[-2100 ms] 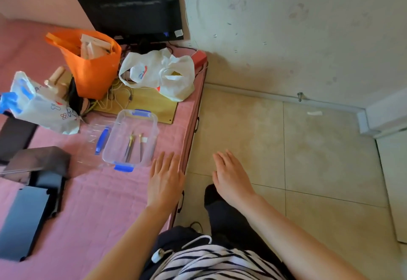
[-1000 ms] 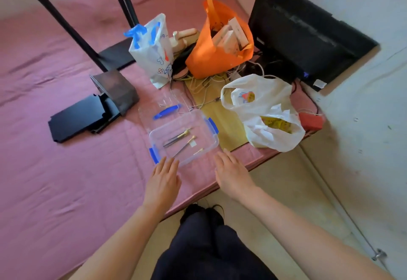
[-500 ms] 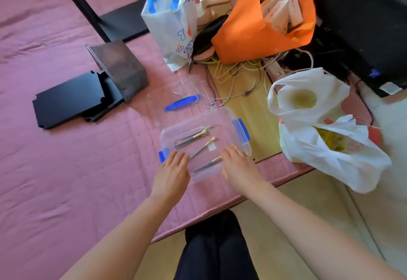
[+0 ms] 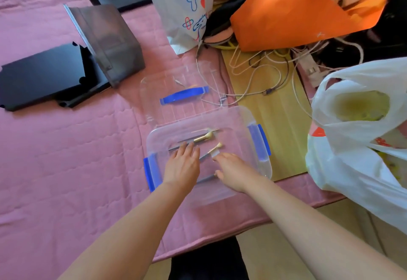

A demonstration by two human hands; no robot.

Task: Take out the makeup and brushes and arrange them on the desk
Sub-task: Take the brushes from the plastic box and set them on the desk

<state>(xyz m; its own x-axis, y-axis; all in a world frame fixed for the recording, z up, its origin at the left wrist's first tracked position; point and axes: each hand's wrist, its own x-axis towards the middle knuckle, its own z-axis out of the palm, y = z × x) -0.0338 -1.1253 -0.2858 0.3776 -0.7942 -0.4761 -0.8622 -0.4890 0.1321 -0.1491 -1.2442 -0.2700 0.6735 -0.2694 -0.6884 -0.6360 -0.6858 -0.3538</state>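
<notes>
Far left, at ten o'clock from the clear container: black flat panel, lying on the pink quilted cover. Just right of it, against its edge: smoky grey box. At twelve o'clock, touching the container's far rim: clear lid with blue handle, lying flat.

Container open, close to the cover's near edge, blue clips at its three and nine o'clock ends. Inside, three makeup brushes: gold-ferruled brush toward twelve o'clock, small brush just below it, third brush toward six o'clock, mostly hidden by the right hand.

Left hand reaching in from seven o'clock, fingers straight and close together, gripping nothing, fingertips over the gold-ferruled brush's dark handle; contact unclear. Right hand reaching in from five o'clock, fingers stretched and slightly spread, holding nothing, forefinger tip next to the small brush's handle, thumb beside the third brush.

Beyond the lid at twelve o'clock: white printed bag. At one o'clock: orange bag, tangled cables beneath it across a wooden board. At three o'clock: white plastic bag, mouth open.
</notes>
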